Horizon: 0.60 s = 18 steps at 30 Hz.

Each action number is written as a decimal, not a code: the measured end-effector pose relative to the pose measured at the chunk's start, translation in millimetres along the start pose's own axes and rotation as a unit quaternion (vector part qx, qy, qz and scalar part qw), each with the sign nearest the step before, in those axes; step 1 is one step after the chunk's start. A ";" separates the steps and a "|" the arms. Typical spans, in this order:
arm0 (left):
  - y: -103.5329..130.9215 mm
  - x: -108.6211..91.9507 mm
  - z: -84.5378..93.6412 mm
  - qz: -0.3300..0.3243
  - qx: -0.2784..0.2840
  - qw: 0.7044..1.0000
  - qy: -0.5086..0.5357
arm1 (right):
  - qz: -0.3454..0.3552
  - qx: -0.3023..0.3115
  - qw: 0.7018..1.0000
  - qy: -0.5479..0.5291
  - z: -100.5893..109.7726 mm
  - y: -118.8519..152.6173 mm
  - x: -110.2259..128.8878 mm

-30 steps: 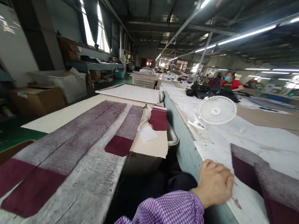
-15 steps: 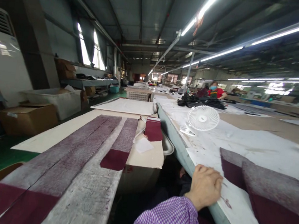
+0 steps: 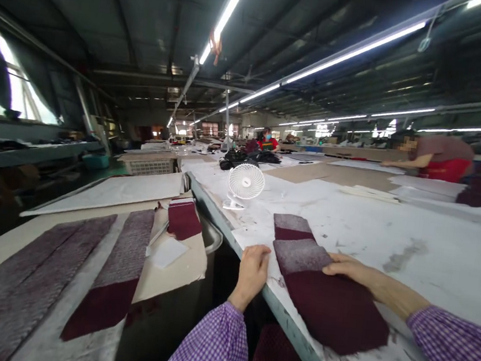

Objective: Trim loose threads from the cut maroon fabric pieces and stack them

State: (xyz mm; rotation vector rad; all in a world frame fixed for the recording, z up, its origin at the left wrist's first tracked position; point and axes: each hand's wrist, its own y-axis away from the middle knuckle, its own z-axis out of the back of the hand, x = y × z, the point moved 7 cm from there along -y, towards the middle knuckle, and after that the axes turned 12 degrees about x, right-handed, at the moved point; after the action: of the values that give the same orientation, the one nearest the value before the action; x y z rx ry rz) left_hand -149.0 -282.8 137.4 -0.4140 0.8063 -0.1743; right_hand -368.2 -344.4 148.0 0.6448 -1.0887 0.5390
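Observation:
My left hand rests on the near edge of the white-topped table, fingers bent over it, and I cannot make out anything in it. To its right, a maroon fabric piece with a grey upper band lies on the table. My right hand is at that piece's upper right edge, thumb and fingers closed on it. Just behind, partly covered by it, lies a smaller maroon and grey piece. A white clip fan stands beyond both hands.
On the left board lie long grey and maroon strips. Near them are a small maroon stack and a white scrap. Black items lie behind the fan. A person leans over the table at the right; another person is farther back.
The view has turned right. My right hand has come into view, holding the larger fabric piece, which now lies over the smaller one. My left hand is still at the table edge.

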 end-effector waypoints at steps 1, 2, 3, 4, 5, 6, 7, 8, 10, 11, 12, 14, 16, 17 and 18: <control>-0.8 0.2 2.4 0.008 0.000 1.000 0.013 | -0.008 0.005 1.000 -0.018 1.0 -3.3 -3.1; -1.9 -2.3 5.0 0.009 -0.001 1.000 0.024 | -0.018 0.017 0.999 -0.044 1.7 -6.2 -6.5; -3.3 -8.1 7.1 -0.001 0.001 1.000 0.029 | -0.028 0.028 0.997 -0.065 2.5 -8.5 -9.2; -4.8 -17.4 8.7 -0.022 0.004 0.999 0.026 | -0.028 0.018 0.997 -0.066 5.6 -10.0 -9.9; -6.1 -29.2 9.4 -0.053 0.010 0.998 0.015 | -0.028 0.009 0.997 -0.067 7.3 -11.3 -10.2; -6.7 -42.0 8.9 -0.084 0.018 0.996 -0.001 | -0.027 0.000 0.997 -0.067 7.3 -12.6 -9.8; -6.8 -54.0 7.3 -0.110 0.028 0.993 -0.021 | -0.023 -0.009 0.998 -0.064 6.0 -14.0 -8.8; -6.4 -64.5 4.5 -0.129 0.040 0.990 -0.044 | -0.017 -0.022 0.998 -0.057 4.0 -15.4 -7.2; -4.0 -79.5 -4.7 -0.154 0.080 0.980 -0.093 | 0.001 -0.051 0.998 -0.024 1.1 -17.9 -3.4; -2.0 -83.6 -10.5 -0.163 0.106 0.974 -0.115 | 0.006 -0.070 0.998 0.002 2.2 -18.3 -2.0; 0.5 -85.6 -16.0 -0.170 0.132 0.968 -0.132 | 0.004 -0.090 0.995 0.034 5.7 -17.6 -1.3; 5.6 -84.4 -23.7 -0.175 0.168 0.958 -0.151 | -0.019 -0.118 0.988 0.097 19.1 -12.6 -1.4; 9.2 -80.1 -26.1 -0.169 0.177 0.957 -0.154 | -0.054 -0.139 0.978 0.144 37.4 -0.3 -0.5; 10.5 -78.2 -26.7 -0.167 0.178 0.958 -0.153 | -0.062 -0.156 0.971 0.170 45.9 8.8 3.3; 11.5 -77.0 -27.3 -0.166 0.177 0.958 -0.151 | -0.055 -0.174 0.962 0.201 50.9 18.8 10.6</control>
State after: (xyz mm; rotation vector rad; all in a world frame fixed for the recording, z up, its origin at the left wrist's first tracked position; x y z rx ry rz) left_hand -221.5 -256.8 166.7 -0.2246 0.3866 -0.5474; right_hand -409.1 -366.4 177.9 0.2681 -0.7315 0.3488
